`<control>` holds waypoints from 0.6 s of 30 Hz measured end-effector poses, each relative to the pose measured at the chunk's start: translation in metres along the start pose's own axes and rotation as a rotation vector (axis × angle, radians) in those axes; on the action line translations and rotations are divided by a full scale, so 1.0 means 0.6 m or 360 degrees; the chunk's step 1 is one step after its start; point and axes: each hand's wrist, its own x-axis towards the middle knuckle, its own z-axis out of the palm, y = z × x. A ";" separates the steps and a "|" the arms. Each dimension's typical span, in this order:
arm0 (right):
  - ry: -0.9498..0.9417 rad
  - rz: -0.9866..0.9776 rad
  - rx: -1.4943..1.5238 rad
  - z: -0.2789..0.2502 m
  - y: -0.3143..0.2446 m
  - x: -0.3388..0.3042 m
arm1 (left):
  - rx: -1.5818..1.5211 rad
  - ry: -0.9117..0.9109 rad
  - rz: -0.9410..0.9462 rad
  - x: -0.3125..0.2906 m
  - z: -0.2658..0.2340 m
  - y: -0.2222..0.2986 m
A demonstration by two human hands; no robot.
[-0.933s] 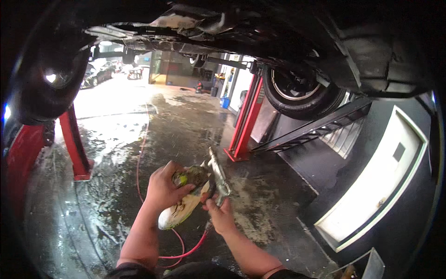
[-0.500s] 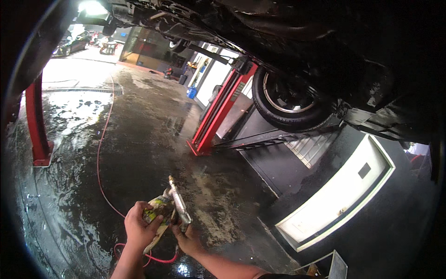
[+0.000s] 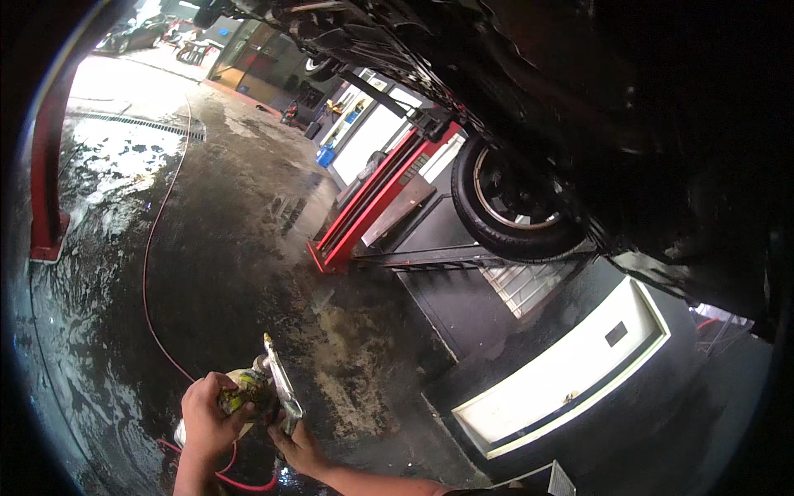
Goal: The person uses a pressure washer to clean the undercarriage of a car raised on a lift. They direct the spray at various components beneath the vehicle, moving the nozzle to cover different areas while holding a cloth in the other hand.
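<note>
Low in the view, my left hand [image 3: 208, 417] is wrapped round a grimy, pale container with a yellow-green patch [image 3: 241, 390]. My right hand [image 3: 299, 450] grips the lower end of a silver spray gun [image 3: 281, 379] with a brass-coloured tip, which points up and away from me. The gun lies against the container's right side and seems joined to it near the top; the fingers partly hide how. A red hose [image 3: 256, 486] loops beneath my hands. My right fingertips are partly covered by the gun.
A raised car's dark underside [image 3: 529, 91] hangs overhead, with a wheel [image 3: 517, 202] at its side. Red lift posts stand ahead [image 3: 385, 198] and at left [image 3: 48, 190]. The hose [image 3: 147, 281] crosses the wet floor. A white door [image 3: 571, 372] is at right.
The view has tilted and shifted, so the wheel, posts and door sit differently. My hands, with the spray gun and container, appear lower and farther left. Both grips look the same.
</note>
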 end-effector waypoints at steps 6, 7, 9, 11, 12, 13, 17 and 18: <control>0.0156 -0.0287 -0.0060 0.022 -0.026 0.015 | -0.0076 -0.0007 0.0006 0.018 -0.043 0.020; 0.0130 -0.0303 -0.0127 0.018 -0.037 0.014 | -0.0061 0.0010 0.0040 0.020 -0.050 0.030; 0.0090 -0.0332 -0.0249 0.012 -0.057 0.005 | -0.0041 0.0025 0.0095 0.022 -0.065 0.048; 0.0138 -0.0317 -0.0261 0.009 -0.054 -0.007 | -0.0034 0.0020 0.0137 0.021 -0.078 0.065; 0.0156 -0.0313 -0.0269 0.008 -0.063 -0.011 | -0.0035 0.0023 0.0158 0.023 -0.083 0.075; 0.0207 -0.0363 -0.0269 0.004 -0.073 -0.018 | -0.0036 0.0026 0.0180 0.026 -0.086 0.087; 0.0235 -0.0361 -0.0232 -0.049 -0.123 -0.064 | -0.0040 -0.0026 0.0290 0.029 -0.106 0.157; 0.0207 -0.0310 -0.0219 -0.062 -0.122 -0.075 | -0.0039 -0.0033 0.0368 0.033 -0.113 0.176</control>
